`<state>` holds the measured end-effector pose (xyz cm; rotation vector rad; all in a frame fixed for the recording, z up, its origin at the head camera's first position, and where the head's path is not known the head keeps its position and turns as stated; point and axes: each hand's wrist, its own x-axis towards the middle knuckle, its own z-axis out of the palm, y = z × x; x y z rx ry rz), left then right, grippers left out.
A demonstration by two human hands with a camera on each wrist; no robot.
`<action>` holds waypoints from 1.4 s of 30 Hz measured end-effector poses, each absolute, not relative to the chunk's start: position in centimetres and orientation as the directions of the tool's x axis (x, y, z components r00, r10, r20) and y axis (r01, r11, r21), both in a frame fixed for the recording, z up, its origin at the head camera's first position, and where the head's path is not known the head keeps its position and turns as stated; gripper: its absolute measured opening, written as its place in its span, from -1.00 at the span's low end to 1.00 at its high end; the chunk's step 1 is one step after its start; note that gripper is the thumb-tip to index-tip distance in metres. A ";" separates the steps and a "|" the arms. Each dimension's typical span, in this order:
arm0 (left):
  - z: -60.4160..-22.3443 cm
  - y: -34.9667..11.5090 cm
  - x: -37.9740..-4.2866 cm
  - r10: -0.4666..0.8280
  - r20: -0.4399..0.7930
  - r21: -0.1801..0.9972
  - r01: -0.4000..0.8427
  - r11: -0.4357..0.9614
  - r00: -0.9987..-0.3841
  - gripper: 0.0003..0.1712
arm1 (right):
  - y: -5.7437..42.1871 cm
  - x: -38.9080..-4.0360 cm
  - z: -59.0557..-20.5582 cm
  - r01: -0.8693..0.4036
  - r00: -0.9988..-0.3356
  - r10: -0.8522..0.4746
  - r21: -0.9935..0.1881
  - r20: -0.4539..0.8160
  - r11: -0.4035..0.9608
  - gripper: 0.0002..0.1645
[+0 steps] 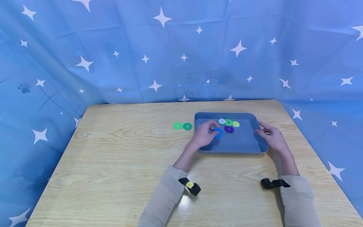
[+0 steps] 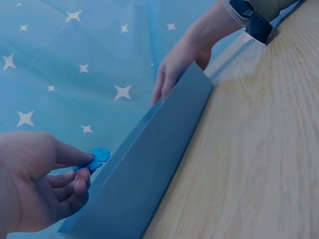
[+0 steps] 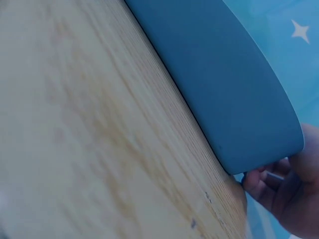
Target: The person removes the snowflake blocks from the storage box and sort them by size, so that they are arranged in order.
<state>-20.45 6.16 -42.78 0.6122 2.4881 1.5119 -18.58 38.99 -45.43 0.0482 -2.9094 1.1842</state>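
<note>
My left hand [image 1: 203, 135] is over the left part of a blue-grey tray [image 1: 241, 142] and pinches a blue notched disc [image 1: 218, 133] between thumb and fingers. In the left wrist view the blue disc [image 2: 101, 155] shows its petal-like edge beside the tray wall [image 2: 149, 164]. At the tray's right end my right hand [image 1: 273, 138] grips the rim, thumb over the edge and fingers outside. Inside the tray lie a white disc [image 1: 221, 121], a green disc [image 1: 229, 122], a yellow-green disc [image 1: 236, 124] and a purple disc [image 1: 229, 129], close together.
Left of the tray, a light green disc [image 1: 177, 126] and a darker green disc [image 1: 187, 126] lie side by side on the wooden table [image 1: 113, 164]. A blue curtain with white stars [image 1: 181, 50] hangs behind the table.
</note>
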 end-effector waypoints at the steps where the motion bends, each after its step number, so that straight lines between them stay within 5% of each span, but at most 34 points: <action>1: -42.7 5.8 -20.4 0.429 0.070 0.883 0.256 0.394 -0.901 -0.79 | 39.0 -18.5 -45.4 -0.027 -1.000 -0.027 -0.698 0.011 0.716 -0.25; 25: -43.0 -2.9 -21.4 0.249 0.107 0.934 0.183 0.305 -0.963 -0.77 | 39.1 -18.6 -45.7 -0.037 -0.999 -0.030 -0.691 0.022 0.722 -0.27; 42: -44.9 -9.4 -22.5 0.012 0.021 0.894 0.024 0.447 -1.000 -0.79 | 39.2 -18.8 -45.9 -0.033 -0.999 -0.030 -0.685 0.017 0.728 -0.28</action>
